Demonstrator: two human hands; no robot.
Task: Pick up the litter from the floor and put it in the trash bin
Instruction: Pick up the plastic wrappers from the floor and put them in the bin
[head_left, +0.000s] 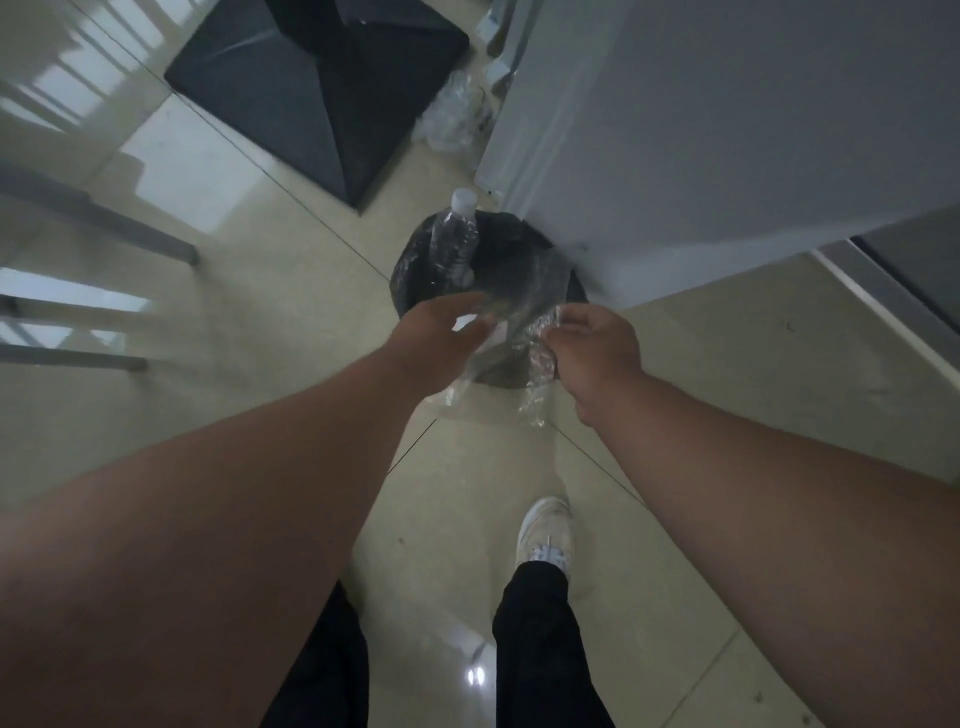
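Observation:
A round trash bin (415, 260) lined with a black bag stands on the tiled floor, half tucked under a white cabinet corner. A clear plastic bottle (455, 239) with a white cap sticks upright out of its left side. Both hands reach over the bin's near rim. Between them hangs a crumpled clear plastic wrapper (519, 343). My left hand (436, 338) has its fingers curled on the wrapper's left edge. My right hand (597, 348) pinches the right edge. The wrapper's lower end dangles just in front of the bin.
A white cabinet (727, 130) overhangs the bin at the right. A black square block (311, 88) lies on the floor behind the bin, with more clear plastic litter (452, 114) beside it. Grey furniture legs (104, 218) stand at the left. My white shoe (545, 530) is below.

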